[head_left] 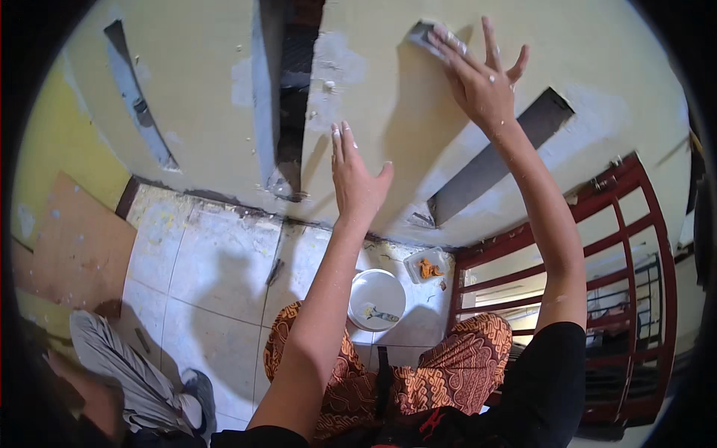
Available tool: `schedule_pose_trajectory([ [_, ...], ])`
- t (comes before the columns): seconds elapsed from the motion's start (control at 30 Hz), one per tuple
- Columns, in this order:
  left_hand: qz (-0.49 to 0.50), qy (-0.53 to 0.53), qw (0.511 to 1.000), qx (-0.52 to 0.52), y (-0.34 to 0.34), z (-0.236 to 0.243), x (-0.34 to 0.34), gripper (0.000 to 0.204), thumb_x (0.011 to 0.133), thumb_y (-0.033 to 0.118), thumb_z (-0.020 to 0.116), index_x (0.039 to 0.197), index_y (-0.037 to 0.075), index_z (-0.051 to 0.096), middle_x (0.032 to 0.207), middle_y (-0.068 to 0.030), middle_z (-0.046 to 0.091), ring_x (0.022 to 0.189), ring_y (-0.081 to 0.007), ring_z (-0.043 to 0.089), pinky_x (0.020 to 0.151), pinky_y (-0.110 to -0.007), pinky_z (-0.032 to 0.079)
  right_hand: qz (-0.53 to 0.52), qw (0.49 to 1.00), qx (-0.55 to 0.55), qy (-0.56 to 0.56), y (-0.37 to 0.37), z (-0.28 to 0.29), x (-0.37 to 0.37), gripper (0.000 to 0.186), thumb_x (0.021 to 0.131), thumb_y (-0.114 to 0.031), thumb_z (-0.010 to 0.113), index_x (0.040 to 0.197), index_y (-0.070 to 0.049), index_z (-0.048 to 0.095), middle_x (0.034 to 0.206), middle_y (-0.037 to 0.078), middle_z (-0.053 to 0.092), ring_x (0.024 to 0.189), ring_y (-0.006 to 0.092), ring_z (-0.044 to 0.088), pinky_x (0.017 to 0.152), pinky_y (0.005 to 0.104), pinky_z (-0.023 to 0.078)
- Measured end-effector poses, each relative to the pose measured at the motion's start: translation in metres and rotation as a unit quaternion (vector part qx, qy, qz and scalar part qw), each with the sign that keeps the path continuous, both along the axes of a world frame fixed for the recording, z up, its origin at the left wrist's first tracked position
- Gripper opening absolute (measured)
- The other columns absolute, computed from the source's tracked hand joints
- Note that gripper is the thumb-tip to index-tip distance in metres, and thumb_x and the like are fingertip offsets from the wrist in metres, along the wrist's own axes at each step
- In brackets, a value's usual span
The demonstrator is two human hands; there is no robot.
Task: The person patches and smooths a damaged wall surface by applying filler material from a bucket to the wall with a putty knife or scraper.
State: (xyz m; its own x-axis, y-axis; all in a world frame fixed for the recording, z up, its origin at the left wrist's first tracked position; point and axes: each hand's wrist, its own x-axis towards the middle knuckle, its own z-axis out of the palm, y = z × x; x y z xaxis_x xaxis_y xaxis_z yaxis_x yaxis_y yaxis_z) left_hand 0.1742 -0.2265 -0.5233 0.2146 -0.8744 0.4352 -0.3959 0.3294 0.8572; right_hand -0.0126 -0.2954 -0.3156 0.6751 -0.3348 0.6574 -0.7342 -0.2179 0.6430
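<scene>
Above the floor's far edge (pixel 216 231), the right hand (pixel 482 86), partly splayed, holds a grey block (pixel 420 31) against the wall (pixel 366 52); the left hand (pixel 355 183) is outstretched, empty.

The person's bare left arm (pixel 306 336) reached up and forward, its left hand (pixel 357 179) open, white-smeared fingers extended, thumb spread to the right. The bent, bare right arm (pixel 545 201) reached higher, its white-flecked right hand (pixel 482 86) angling some fingers leftward, the outer two splayed apart.
</scene>
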Motion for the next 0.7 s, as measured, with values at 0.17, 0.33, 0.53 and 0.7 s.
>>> schedule_pose_trajectory([
  [0.17, -0.002, 0.019, 0.995, 0.103, 0.000, -0.001, 0.025, 0.111, 0.080, 0.025, 0.084, 0.162, -0.006, 0.016, 0.167, -0.0331, 0.019, 0.156, -0.0426, 0.025, 0.127, -0.047, 0.027, -0.007, 1.000, -0.027, 0.004, -0.035, -0.011, 0.074, 0.053, 0.094, -0.031, 0.061, 0.147, -0.039, 0.060, 0.155, -0.014, 0.054, 0.155, 0.0163, 0.035, 0.119, 0.0752, -0.003],
  [0.33, 0.007, -0.001, 0.984, 0.180, 0.003, -0.016, 0.049, 0.116, 0.079, 0.029, 0.086, 0.162, -0.007, 0.014, 0.166, -0.0349, 0.019, 0.155, -0.0437, 0.026, 0.127, -0.046, 0.027, 0.061, 0.947, 0.100, 0.301, -0.045, -0.074, 0.084, 0.058, 0.098, -0.033, 0.054, 0.155, -0.037, 0.049, 0.158, -0.012, 0.051, 0.157, 0.0143, 0.030, 0.123, 0.0699, 0.007],
  [0.53, 0.023, 0.002, 0.980, 0.200, -0.004, -0.018, 0.062, 0.120, 0.077, 0.031, 0.088, 0.163, -0.005, 0.013, 0.167, -0.0340, 0.019, 0.156, -0.0431, 0.026, 0.127, -0.045, 0.027, 0.029, 0.989, 0.026, 0.144, -0.047, -0.040, 0.103, 0.049, 0.096, -0.029, 0.059, 0.143, -0.043, 0.062, 0.151, -0.017, 0.058, 0.156, 0.0124, 0.034, 0.120, 0.0720, -0.004],
  [0.7, 0.037, -0.007, 0.984, 0.177, -0.009, -0.032, 0.057, 0.115, 0.078, 0.031, 0.087, 0.162, -0.006, 0.016, 0.166, -0.0343, 0.021, 0.155, -0.0430, 0.028, 0.126, -0.046, 0.028, 0.049, 0.942, 0.137, 0.301, -0.043, -0.073, 0.105, 0.050, 0.097, -0.023, 0.055, 0.142, -0.045, 0.062, 0.153, -0.018, 0.056, 0.159, 0.0118, 0.026, 0.124, 0.0693, -0.006],
])
